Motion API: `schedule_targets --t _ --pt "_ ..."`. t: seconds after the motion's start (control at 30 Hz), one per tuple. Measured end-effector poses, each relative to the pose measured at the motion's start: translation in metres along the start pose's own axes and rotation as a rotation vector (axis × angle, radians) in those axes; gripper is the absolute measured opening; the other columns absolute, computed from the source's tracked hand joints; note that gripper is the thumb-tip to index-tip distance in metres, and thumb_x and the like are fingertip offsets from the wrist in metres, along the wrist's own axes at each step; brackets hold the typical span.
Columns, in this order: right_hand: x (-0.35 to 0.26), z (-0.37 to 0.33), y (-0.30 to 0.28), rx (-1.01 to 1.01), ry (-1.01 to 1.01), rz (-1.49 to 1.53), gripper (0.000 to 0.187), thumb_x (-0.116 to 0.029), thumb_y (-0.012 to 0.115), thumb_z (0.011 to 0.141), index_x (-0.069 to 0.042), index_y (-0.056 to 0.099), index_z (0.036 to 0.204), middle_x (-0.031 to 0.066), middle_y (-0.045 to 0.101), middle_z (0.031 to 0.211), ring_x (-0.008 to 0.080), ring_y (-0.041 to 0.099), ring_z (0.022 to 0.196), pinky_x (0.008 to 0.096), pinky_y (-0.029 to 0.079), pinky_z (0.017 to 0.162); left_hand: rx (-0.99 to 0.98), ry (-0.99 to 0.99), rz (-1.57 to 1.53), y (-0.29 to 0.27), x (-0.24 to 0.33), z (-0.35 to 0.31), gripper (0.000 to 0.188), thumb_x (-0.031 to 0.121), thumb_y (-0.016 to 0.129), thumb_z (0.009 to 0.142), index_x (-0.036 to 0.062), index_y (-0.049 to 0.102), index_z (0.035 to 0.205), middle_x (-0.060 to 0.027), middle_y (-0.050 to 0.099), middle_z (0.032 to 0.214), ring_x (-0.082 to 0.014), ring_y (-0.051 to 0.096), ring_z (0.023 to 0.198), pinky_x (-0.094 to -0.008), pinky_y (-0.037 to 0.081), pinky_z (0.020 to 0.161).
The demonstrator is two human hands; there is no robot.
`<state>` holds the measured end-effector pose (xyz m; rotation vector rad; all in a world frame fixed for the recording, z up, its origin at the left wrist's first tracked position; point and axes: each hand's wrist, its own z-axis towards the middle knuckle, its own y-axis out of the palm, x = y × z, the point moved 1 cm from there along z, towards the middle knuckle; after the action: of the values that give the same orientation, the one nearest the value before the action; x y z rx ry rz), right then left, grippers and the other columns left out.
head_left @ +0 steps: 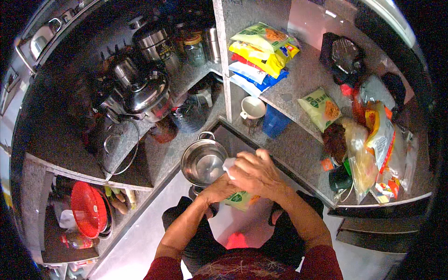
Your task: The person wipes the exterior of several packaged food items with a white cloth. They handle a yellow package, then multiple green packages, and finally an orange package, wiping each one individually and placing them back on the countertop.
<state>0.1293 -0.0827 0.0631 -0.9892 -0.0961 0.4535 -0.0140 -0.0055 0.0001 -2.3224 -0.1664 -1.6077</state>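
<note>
Both my hands are together in front of me, over the near right rim of a steel pot (204,161). My right hand (258,173) lies across the left, fingers curled round a small white piece (228,166) that looks like cloth or tissue. Beneath it my left hand (219,187) is closed, its fingers mostly hidden. A pale green packet (239,200) hangs just under the left hand and appears gripped by it. The pot has no lid, and its shiny inside shows.
Several colourful packets (266,53) are stacked on the right shelf. A similar green packet (320,109) lies near bagged goods (361,154). A white cup (253,108) stands beside a blue container (275,121). At left are steel cookware (148,93) and a red basket (87,210).
</note>
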Motion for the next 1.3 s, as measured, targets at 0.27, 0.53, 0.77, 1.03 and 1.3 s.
schedule_targets --t 0.27,0.53,0.77,1.03,1.3 --pt "0.022 -0.005 0.019 0.087 0.047 0.005 0.026 -0.023 0.073 0.063 -0.009 0.051 0.060 0.0016 0.046 0.059 0.0190 0.049 0.059 0.0354 0.033 0.060 -0.037 0.003 0.124 0.003 0.005 0.002 0.051 0.041 0.061 0.080 0.0050 0.053 0.114 -0.0128 0.061 0.101 -0.0233 0.057 0.093 -0.0346 0.044 0.082" --pt "0.060 -0.003 0.022 0.131 0.449 -0.340 0.027 -0.023 0.063 0.075 -0.008 0.052 0.056 0.0088 0.053 0.054 0.0267 0.052 0.047 0.0390 0.039 0.044 0.129 0.052 0.289 0.000 0.012 -0.003 0.052 0.038 0.057 0.082 0.0125 0.043 0.125 -0.0160 0.060 0.104 -0.0303 0.060 0.093 -0.0399 0.044 0.082" --pt "0.022 0.000 0.013 0.440 0.138 0.147 0.012 -0.012 0.065 0.069 -0.007 0.056 0.074 0.0107 0.056 0.074 0.0288 0.053 0.069 0.0411 0.040 0.060 0.189 0.053 0.272 -0.006 -0.002 -0.003 0.047 0.038 0.057 0.081 0.0127 0.048 0.120 -0.0151 0.062 0.098 -0.0322 0.061 0.087 -0.0400 0.046 0.076" --pt "0.020 0.003 0.046 0.178 0.109 -0.048 0.022 -0.024 0.070 0.065 -0.013 0.052 0.060 0.0018 0.050 0.062 0.0198 0.051 0.063 0.0376 0.035 0.066 0.188 -0.028 0.299 -0.004 0.000 -0.003 0.049 0.044 0.059 0.078 0.0136 0.051 0.116 -0.0155 0.063 0.094 -0.0312 0.062 0.085 -0.0405 0.046 0.074" --pt "0.084 -0.015 0.035 0.404 0.728 0.014 0.023 -0.020 0.057 0.084 -0.006 0.054 0.066 0.0104 0.053 0.058 0.0274 0.054 0.053 0.0365 0.043 0.050 0.229 0.026 0.211 -0.008 -0.003 -0.005 0.054 0.039 0.061 0.079 0.0138 0.046 0.124 -0.0156 0.061 0.101 -0.0266 0.060 0.091 -0.0368 0.045 0.080"
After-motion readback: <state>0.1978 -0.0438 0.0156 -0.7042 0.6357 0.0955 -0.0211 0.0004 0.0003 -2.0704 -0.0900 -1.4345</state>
